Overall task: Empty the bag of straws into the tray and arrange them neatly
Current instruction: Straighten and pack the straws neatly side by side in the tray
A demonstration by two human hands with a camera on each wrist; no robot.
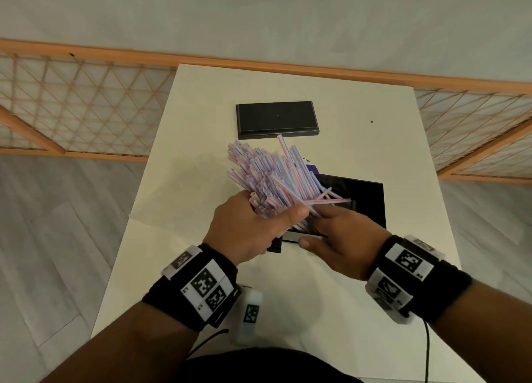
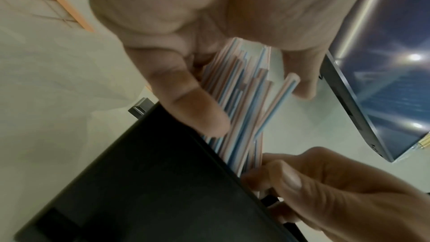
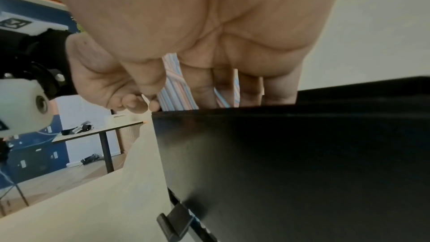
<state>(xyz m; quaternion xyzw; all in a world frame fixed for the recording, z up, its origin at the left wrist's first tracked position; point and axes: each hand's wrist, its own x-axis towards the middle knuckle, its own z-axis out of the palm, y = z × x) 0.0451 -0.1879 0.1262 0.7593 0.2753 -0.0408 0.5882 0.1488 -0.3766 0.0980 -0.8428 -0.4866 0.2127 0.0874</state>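
Note:
My left hand [image 1: 259, 221] grips a thick bundle of red-and-blue striped straws [image 1: 270, 178] near its lower end; the bundle fans up and away over the table. The lower ends reach into the near left corner of a black tray [image 1: 368, 204]. My right hand [image 1: 336, 238] lies flat beside them, straight fingers against the straws and thumb at the tray's front rim. In the left wrist view the thumb and fingers wrap the straws [image 2: 244, 108] above the tray [image 2: 139, 181]. The right wrist view shows straight fingers [image 3: 202, 87] in front of straws [image 3: 174, 84] at the tray wall [image 3: 302, 172].
A second black rectangular board [image 1: 277, 119] lies at the far side of the white table [image 1: 201, 181]. A purple scrap of bag [image 1: 312, 166] peeks out behind the straws. A wooden lattice screen [image 1: 86, 103] stands beyond the table. A white tagged block [image 1: 249, 313] hangs under my left wrist.

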